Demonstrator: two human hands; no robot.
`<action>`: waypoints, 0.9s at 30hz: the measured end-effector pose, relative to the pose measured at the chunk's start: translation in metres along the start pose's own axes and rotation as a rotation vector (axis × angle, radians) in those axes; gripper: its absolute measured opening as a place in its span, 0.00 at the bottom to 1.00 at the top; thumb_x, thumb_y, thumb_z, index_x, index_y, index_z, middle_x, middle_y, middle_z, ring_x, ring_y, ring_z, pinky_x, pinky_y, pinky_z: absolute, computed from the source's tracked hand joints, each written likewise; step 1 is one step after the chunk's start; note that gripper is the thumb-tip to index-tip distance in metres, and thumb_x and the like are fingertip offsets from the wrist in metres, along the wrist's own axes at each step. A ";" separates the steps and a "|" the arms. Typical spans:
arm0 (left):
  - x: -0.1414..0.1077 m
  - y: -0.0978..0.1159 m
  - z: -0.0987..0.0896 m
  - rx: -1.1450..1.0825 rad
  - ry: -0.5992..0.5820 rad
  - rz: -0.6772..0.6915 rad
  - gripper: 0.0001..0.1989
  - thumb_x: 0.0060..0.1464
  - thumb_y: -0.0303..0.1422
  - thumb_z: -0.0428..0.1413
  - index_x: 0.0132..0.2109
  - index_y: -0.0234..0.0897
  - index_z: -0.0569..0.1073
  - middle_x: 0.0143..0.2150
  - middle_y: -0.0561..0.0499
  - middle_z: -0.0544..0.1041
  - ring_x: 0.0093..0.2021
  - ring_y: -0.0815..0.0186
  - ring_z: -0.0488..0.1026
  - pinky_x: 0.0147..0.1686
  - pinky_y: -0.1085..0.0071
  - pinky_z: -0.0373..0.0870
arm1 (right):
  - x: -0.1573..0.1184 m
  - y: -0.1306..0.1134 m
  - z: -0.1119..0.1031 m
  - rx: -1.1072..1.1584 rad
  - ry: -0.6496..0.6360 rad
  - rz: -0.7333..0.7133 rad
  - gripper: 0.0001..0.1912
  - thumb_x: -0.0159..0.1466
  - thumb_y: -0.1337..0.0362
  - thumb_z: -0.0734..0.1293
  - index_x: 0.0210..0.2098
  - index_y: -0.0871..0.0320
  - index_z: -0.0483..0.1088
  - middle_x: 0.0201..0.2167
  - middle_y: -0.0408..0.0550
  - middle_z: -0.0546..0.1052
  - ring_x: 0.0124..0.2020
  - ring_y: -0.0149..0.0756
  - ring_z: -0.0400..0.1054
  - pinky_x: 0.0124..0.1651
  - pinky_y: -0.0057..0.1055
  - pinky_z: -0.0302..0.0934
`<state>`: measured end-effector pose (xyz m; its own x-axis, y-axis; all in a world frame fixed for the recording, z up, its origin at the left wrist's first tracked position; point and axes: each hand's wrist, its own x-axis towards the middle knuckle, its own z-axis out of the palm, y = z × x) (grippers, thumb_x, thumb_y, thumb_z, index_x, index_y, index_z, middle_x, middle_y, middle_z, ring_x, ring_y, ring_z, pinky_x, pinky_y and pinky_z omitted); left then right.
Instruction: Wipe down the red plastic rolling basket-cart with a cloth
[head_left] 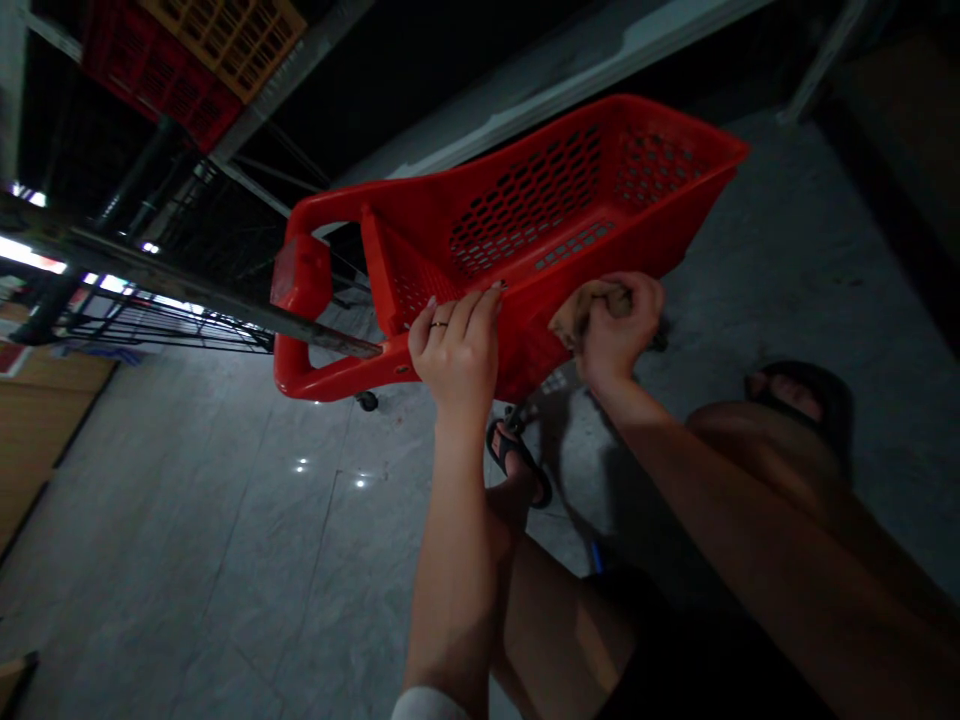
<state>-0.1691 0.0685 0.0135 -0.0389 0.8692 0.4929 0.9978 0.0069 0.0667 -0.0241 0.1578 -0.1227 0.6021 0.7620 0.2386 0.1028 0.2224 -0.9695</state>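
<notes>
A red plastic shopping trolley [532,215] with perforated walls lies tilted across the view, its moulded handle [301,300] at the left end. My left hand [456,350], with a ring on one finger, grips the trolley's rim. My right hand [619,330] is closed on a crumpled tan cloth [589,310], which presses against the trolley's outer side. A small dark castor wheel [367,400] shows under the trolley. My legs and sandalled feet [517,460] are below my hands.
A dark metal wire rack [165,310] runs along the left, with red and yellow plastic crates [195,60] at the top left. The floor is polished grey tile [225,530]. A wooden panel [37,420] stands at the far left.
</notes>
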 end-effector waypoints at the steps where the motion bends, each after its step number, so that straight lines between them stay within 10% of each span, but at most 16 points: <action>1: 0.000 0.001 0.000 -0.002 -0.002 -0.003 0.19 0.78 0.40 0.48 0.61 0.52 0.83 0.59 0.51 0.86 0.56 0.57 0.82 0.71 0.53 0.61 | 0.014 0.005 0.002 -0.002 0.060 0.020 0.17 0.54 0.73 0.63 0.41 0.55 0.72 0.47 0.49 0.73 0.54 0.42 0.71 0.69 0.50 0.65; 5: 0.000 0.003 -0.002 0.017 0.000 -0.007 0.22 0.78 0.47 0.47 0.59 0.48 0.83 0.57 0.50 0.87 0.55 0.57 0.82 0.71 0.53 0.60 | 0.039 0.022 0.008 -0.009 0.106 0.121 0.23 0.58 0.74 0.60 0.51 0.54 0.67 0.52 0.51 0.73 0.58 0.42 0.71 0.71 0.51 0.63; 13: 0.004 -0.004 0.001 0.099 0.074 -0.022 0.20 0.75 0.52 0.51 0.50 0.49 0.84 0.45 0.50 0.89 0.47 0.55 0.82 0.66 0.49 0.63 | -0.043 0.022 -0.009 -0.006 -0.187 0.122 0.34 0.55 0.76 0.65 0.62 0.57 0.67 0.63 0.58 0.69 0.66 0.46 0.67 0.76 0.50 0.58; 21: -0.002 -0.021 0.010 0.132 0.404 0.216 0.13 0.70 0.46 0.62 0.41 0.46 0.85 0.35 0.53 0.88 0.35 0.60 0.80 0.55 0.58 0.64 | 0.082 0.050 -0.014 -0.021 0.255 0.156 0.27 0.54 0.77 0.62 0.51 0.52 0.66 0.55 0.49 0.71 0.59 0.42 0.70 0.71 0.51 0.65; 27: -0.008 -0.027 0.003 0.116 0.414 0.237 0.09 0.68 0.45 0.65 0.41 0.48 0.85 0.36 0.55 0.88 0.34 0.59 0.81 0.54 0.57 0.64 | 0.102 0.083 -0.048 -0.080 0.205 0.074 0.21 0.59 0.73 0.62 0.50 0.54 0.74 0.55 0.53 0.74 0.61 0.47 0.72 0.70 0.53 0.65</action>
<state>-0.1951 0.0629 0.0055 0.1949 0.5839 0.7881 0.9804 -0.0920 -0.1743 0.0837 0.2250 -0.1817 0.7579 0.6328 0.1583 0.1096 0.1156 -0.9872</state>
